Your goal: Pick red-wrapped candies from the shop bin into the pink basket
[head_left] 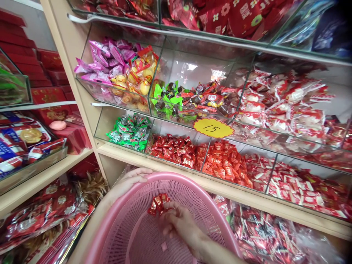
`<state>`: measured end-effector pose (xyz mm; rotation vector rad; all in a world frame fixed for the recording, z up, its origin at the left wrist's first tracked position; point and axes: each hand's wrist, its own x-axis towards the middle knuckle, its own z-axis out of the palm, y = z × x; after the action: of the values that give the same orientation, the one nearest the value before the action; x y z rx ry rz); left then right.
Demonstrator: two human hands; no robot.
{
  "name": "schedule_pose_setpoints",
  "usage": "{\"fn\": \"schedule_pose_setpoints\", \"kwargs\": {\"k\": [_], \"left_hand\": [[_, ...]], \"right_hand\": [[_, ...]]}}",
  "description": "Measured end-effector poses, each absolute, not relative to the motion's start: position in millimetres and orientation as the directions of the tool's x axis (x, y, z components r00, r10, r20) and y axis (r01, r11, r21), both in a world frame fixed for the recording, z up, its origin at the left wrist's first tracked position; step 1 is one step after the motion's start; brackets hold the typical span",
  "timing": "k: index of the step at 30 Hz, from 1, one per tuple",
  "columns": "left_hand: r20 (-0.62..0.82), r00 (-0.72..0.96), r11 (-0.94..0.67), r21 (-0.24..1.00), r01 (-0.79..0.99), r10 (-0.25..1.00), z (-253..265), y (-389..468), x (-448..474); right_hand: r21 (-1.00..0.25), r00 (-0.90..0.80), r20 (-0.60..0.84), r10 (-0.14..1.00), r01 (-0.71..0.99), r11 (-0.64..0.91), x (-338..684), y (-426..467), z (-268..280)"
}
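Note:
A pink plastic basket [172, 176] with mesh walls stands in front of the lowest visible candy bins. My left hand [130, 181] lies over its far left rim, fingers curled along the edge and gripping it. Inside the basket is my right hand [180, 223], its fingers bent around a small bunch of red-wrapped candies [158, 204]. Those candies stick out past the fingertips, above the basket's floor. How many sit behind the fingers is hidden. Similar red-wrapped candies [176, 149] fill a clear bin just beyond the rim.
Clear bins hold green-wrapped candies [130, 132], orange-red packets [227, 161] and white-and-red candies [297, 183]. A yellow price tag [213, 128] reading 15 hangs on the shelf above. A wooden shelf edge [176, 167] runs behind the basket. Bagged goods [269, 231] lie below right.

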<state>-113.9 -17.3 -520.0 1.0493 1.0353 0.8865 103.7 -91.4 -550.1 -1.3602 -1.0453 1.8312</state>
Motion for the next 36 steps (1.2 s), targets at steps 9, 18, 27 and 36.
{"fn": "schedule_pose_setpoints", "kwargs": {"k": [9,18,27,36], "left_hand": [[-0.234,0.267,0.258,0.964,-0.060,0.935,-513.1,-17.0,-110.9],[-0.223,0.302,0.273,0.953,-0.132,0.927,-520.2,-12.4,-115.6],[-0.218,0.226,0.229,0.973,-0.022,0.949,-504.5,-18.9,-111.9],[-0.216,0.213,0.221,0.975,0.002,0.953,-502.2,-18.8,-109.3]], "right_hand": [[-0.871,-0.301,0.241,0.923,0.353,0.343,109.7,-18.9,-450.8],[-0.354,-0.120,0.089,0.989,0.924,0.144,75.7,63.3,-426.4],[-0.270,-0.148,0.081,0.986,0.949,0.165,70.6,62.2,-432.4],[-0.372,-0.158,0.054,0.986,0.913,0.167,75.4,61.2,-432.6]]}}
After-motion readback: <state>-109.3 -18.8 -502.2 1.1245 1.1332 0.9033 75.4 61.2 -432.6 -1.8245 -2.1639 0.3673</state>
